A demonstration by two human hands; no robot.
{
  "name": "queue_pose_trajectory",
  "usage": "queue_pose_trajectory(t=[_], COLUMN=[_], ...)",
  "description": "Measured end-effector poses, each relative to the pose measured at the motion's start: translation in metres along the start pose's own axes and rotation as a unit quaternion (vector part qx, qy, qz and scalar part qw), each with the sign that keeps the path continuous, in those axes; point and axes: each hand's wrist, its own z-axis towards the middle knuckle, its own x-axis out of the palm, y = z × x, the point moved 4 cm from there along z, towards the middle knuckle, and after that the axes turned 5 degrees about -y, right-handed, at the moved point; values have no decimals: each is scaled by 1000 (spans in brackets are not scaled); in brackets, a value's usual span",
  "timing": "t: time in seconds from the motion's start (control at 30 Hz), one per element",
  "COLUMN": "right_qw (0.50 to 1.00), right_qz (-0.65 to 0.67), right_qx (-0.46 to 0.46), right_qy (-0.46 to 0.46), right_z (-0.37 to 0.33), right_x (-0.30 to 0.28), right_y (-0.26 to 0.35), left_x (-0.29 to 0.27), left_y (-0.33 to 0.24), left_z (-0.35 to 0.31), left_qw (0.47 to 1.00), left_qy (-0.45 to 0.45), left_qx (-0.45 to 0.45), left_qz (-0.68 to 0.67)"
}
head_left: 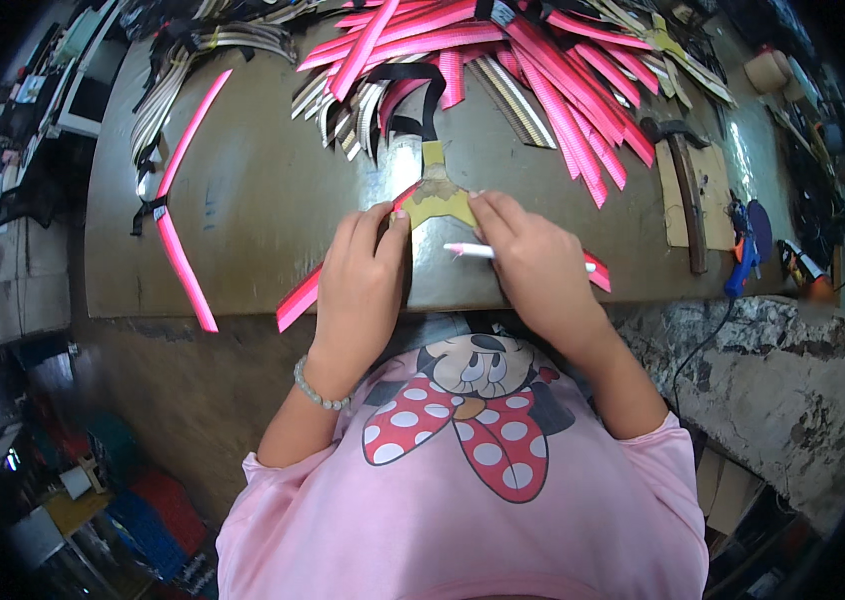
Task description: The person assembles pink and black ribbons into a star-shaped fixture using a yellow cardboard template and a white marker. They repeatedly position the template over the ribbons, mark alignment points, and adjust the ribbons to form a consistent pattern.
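Observation:
A yellow Y-shaped piece with a worn brown patch lies on the table in front of me, over pink webbing straps. My left hand is closed, its thumb and fingers pinching the left arm of the piece together with a pink strap, whose end sticks out beside the wrist. On the right arm of the piece, my right hand presses with closed fingertips. A white pen with a pink tip is tucked in that same hand. Another pink strap end shows beyond it. Black webbing runs up from the top of the piece.
Piles of pink straps and striped straps cover the far side. A joined pink strap lies at left. At right are a hammer on a tan board and a blue glue gun with its cord over the table edge.

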Motion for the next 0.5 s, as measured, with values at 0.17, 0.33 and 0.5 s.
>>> queue_pose_trajectory(t=[0.17, 0.33, 0.5], right_qw=[1000, 998, 988], right_qz=[2, 51, 139], right_qx=[21, 33, 60], right_qy=[-6, 1, 40], right_z=[-1, 2, 4], right_x=[6, 4, -1], right_y=[2, -4, -13], left_x=[2, 4, 23], left_y=[2, -10, -28], left_z=[-2, 6, 22], left_qw=[1000, 998, 981], left_qy=[-2, 12, 80], left_qx=[9, 21, -4], left_qz=[-8, 55, 175])
